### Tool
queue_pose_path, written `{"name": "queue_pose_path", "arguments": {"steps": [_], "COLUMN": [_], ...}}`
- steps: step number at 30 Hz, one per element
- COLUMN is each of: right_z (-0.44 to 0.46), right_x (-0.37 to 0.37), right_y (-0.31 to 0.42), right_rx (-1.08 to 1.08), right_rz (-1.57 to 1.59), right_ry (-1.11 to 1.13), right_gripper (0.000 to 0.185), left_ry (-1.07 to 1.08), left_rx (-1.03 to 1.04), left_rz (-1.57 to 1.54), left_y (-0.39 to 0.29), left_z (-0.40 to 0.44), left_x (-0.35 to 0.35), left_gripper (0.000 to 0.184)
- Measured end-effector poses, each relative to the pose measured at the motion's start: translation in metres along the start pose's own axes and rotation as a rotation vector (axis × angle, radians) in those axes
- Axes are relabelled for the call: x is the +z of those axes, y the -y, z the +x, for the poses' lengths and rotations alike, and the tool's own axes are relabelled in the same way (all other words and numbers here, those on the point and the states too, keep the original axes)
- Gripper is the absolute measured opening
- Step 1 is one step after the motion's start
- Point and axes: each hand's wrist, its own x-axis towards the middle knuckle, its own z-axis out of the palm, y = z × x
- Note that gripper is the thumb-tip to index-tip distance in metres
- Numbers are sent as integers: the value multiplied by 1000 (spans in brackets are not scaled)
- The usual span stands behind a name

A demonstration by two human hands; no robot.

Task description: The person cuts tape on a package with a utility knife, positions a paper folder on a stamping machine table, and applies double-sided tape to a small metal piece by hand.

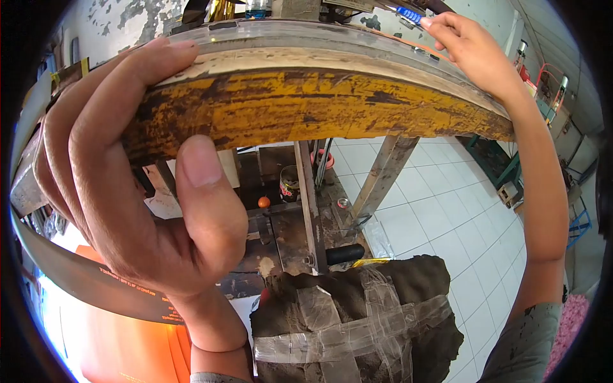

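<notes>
In the left part of the head view, my left hand (137, 179) clasps the front edge of a workbench (306, 105). Its fingers reach over the top, and the thumb lies against the lower part of the worn yellow front board. My right hand (466, 51) is stretched out at the upper right over the far side of the bench. Between its thumb and fingers is a small tool with a blue ribbed handle (408, 15), whose working end I cannot make out. A clear sheet or strip (281, 41) covers the benchtop between the hands.
Below the bench edge is a dark seat pad (357, 319) wrapped in clear tape. Orange printed sheets (134, 345) lie at the lower left. Under the bench are a can (289, 183), a small orange ball (264, 202) and a wooden leg (386, 175) on white floor tiles (421, 217).
</notes>
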Motion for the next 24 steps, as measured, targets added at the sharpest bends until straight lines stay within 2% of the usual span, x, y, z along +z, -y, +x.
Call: {"name": "queue_pose_path", "arguments": {"steps": [5,11,14,17,20,23,24], "right_z": [-6,12,-15,-31,-33,-29,-31], "right_x": [-6,-4,-13,-28,-40,-60,-62], "right_y": [6,-1,6,16,-10,-32,-46], "right_rx": [26,-29,-160,-221,-211,155,180], "right_rz": [34,-299,-308,-155,-262,-306,-314], "right_ry": [-19,30,-8,118,68,149,119], "right_gripper": [43,58,56,53,49,47,47], "left_ry": [-33,-76,-99,-110,-124,-128,-124], "left_rx": [5,-20,-33,-97,-167,-249,-267], "left_rz": [-23,-53,-75,-92,-125,-178,-189], "left_y": [2,-4,-5,-13,-16,-19,-19], "left_z": [-1,1,2,4,3,3,4], "left_x": [3,5,7,7,7,5,4], "left_gripper": [34,32,32,32,33,34,34]}}
